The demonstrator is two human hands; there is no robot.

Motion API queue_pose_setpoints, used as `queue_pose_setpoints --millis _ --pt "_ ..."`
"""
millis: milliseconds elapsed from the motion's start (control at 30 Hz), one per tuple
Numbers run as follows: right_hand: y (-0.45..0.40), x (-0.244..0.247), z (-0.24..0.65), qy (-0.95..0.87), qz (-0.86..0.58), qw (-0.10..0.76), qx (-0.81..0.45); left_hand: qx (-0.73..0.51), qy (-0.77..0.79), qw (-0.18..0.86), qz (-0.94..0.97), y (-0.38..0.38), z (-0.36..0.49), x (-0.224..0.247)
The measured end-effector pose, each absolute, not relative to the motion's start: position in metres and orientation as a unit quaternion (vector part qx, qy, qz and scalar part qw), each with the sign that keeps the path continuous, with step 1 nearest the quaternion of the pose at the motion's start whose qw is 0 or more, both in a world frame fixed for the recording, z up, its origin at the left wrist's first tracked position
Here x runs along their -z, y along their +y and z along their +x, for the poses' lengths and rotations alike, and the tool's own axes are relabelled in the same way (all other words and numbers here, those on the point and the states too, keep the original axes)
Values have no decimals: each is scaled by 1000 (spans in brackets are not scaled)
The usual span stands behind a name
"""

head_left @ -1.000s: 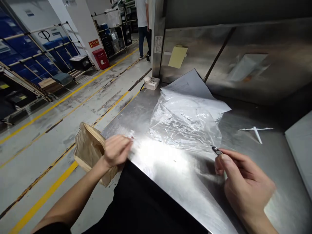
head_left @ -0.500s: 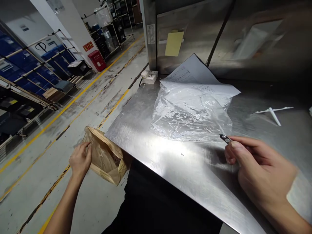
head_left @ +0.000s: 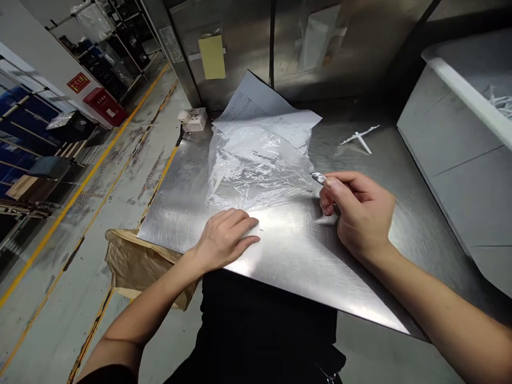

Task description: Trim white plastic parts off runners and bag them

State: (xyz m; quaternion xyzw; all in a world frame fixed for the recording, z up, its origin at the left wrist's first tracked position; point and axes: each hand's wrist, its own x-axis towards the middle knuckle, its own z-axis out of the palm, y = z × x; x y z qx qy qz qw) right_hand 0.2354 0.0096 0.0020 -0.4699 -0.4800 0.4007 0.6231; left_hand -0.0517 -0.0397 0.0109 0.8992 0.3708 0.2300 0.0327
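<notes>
1. Head view: the right hand (head_left: 362, 210) held a small metal tool (head_left: 319, 178). Thumb and finger were pinched together on it.
2. The tool was up over the worktop (head_left: 296, 277), near the middle. Its tip pointed left, close to the clear bag's right side.
3. The left hand (head_left: 226, 237) was by the near edge of the worktop. Its thumb and first finger were apart, with a gap at the tips. I could not tell if the hand touched the metal.
4. A tiny bit (head_left: 261, 229) lay just beside those fingertips.
5. The clear bag (head_left: 256, 170) lay flat and crinkled behind both hands. It covered part of the paper (head_left: 256, 101), which reached toward the back edge.
6. A thin white piece (head_left: 360, 140) lay to the right of the paper, with one leg sticking out.
7. A big tub (head_left: 452, 128) stood along the right edge. White bits showed inside it.
8. A white socket (head_left: 194, 119) sat at the back left corner.
9. A brown bag (head_left: 136, 261) was open below the near left corner, partly behind the left arm.
</notes>
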Motion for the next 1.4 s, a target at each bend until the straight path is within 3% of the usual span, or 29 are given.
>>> queue_pose_setpoints --millis 233,600,733,1033,1267,1400 --pt "12 -2 233 -481 -476 611 -410 -134 363 50 920 -21 -29 -17" --pt "11 -8 233 -498 -490 583 -414 -166 318 -100 928 -9 -33 -6" --pt "10 -8 233 -510 -484 579 -412 -211 333 -39 918 -8 -40 -21" --pt "9 -8 232 -511 -485 575 -416 -76 412 70 905 -12 -38 -27" --pt "7 -4 232 -539 -479 569 -394 -60 402 -39 913 -17 -27 -10" --pt "5 -2 232 -562 -473 559 -385 -144 386 -140 900 -1 -34 -11"
